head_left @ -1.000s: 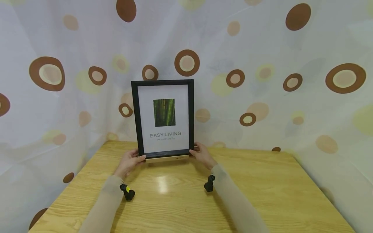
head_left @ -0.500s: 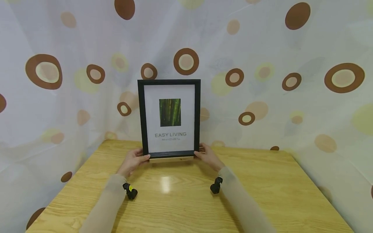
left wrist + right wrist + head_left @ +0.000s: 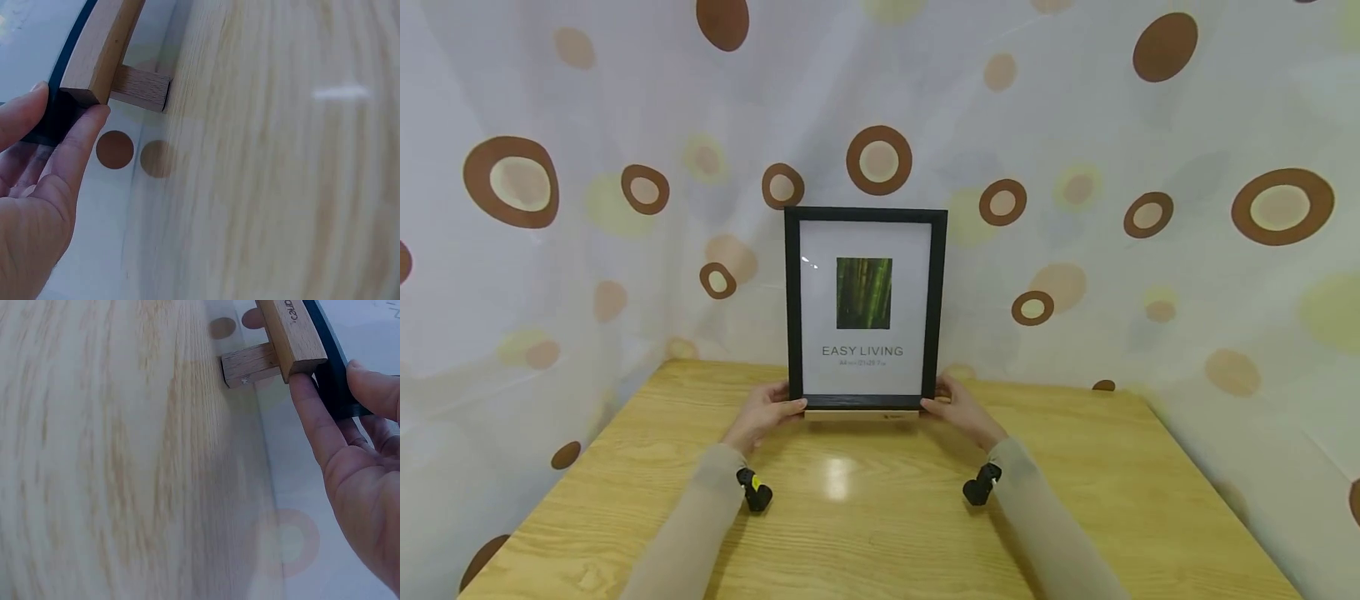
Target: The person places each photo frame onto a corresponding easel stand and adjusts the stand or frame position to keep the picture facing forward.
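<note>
A black picture frame [image 3: 865, 375] with a bamboo print and the words "EASY LIVING" stands upright near the table's back edge. Below it runs the pale ledge of a wooden stand [image 3: 861, 415]; the rest of the stand is mostly hidden behind the frame. My left hand [image 3: 765, 414] grips the lower left corner, thumb on the front and other fingers behind. On the lower right corner my right hand [image 3: 962, 412] holds likewise. Both wrist views show a forefinger against the end of the ledge [image 3: 100, 50], and a wooden foot [image 3: 250, 364] jutting toward the tabletop.
The light wooden table [image 3: 865, 542] extends in front and to both sides. A white curtain [image 3: 1075, 125] with brown and cream dots hangs close behind the table and along its sides. Each sleeve carries a small black wrist camera [image 3: 755, 490].
The picture frame and its stand have moved to the right along the table, with both hands keeping their grip on the lower corners. The frame now faces more squarely forward.
</note>
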Demonstrator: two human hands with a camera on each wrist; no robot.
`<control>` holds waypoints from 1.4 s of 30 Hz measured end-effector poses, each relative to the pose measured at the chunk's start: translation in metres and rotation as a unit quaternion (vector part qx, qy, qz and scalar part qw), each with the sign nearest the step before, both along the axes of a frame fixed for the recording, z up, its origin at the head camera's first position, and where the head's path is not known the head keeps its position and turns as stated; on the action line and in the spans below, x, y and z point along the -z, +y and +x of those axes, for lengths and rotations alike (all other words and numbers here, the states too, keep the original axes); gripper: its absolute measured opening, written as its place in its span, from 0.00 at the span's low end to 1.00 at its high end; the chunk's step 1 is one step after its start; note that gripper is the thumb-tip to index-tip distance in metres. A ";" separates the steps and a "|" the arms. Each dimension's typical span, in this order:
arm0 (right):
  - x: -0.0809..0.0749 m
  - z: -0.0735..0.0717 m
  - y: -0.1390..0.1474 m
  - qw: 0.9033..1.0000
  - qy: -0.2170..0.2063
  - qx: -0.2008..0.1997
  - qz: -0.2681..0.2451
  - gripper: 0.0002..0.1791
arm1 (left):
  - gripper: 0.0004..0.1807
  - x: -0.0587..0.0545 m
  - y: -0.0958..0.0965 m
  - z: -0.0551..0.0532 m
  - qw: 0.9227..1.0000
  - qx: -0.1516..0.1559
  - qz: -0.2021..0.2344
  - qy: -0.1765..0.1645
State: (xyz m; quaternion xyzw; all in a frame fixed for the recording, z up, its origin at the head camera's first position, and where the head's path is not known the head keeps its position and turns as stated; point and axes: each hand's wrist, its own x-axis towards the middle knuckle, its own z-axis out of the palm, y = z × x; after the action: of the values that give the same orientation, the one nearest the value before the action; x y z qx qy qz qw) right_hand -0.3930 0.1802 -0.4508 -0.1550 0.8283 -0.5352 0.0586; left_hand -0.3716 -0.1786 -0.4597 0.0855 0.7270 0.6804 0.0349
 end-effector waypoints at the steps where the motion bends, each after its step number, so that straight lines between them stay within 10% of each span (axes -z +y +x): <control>1: 0.001 0.002 0.003 1.000 -0.002 -0.001 -0.002 0.25 | 0.28 0.001 0.002 0.000 1.000 0.000 0.002 -0.002; 42: 0.000 0.016 0.063 0.999 0.007 0.044 0.002 0.27 | 0.27 -0.003 0.064 -0.022 0.999 0.041 0.009 -0.018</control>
State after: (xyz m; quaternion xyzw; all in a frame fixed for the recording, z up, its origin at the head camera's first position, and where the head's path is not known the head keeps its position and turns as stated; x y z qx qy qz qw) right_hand -0.3766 0.2429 -0.4506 -0.1219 0.8356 -0.5349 0.0294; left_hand -0.3933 -0.1143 -0.4568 0.1027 0.7163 0.6861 0.0751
